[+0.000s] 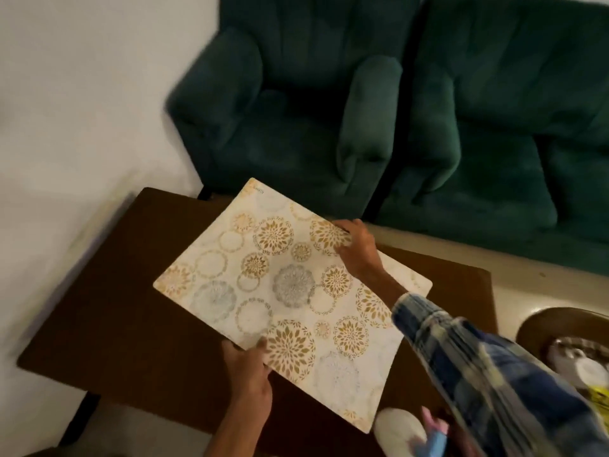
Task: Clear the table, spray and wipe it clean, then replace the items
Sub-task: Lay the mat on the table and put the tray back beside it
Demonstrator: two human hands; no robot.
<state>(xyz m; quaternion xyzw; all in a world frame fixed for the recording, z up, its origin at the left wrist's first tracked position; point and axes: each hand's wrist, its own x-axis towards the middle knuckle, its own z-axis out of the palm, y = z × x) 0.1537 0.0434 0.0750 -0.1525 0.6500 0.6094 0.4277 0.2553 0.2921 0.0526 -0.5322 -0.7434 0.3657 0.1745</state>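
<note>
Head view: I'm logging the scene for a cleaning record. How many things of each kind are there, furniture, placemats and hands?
Green armchairs: 2
Brown table: 1
Placemat: 1
Hands: 2, left hand and right hand, both on the placemat's edges
Total: 6
A few blurred items at the lower right are left uncounted.

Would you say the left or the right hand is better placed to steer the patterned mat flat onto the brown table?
Probably the left hand: it grips the placemat's near edge over bare table, while the right hand reaches across to the far edge.
</note>
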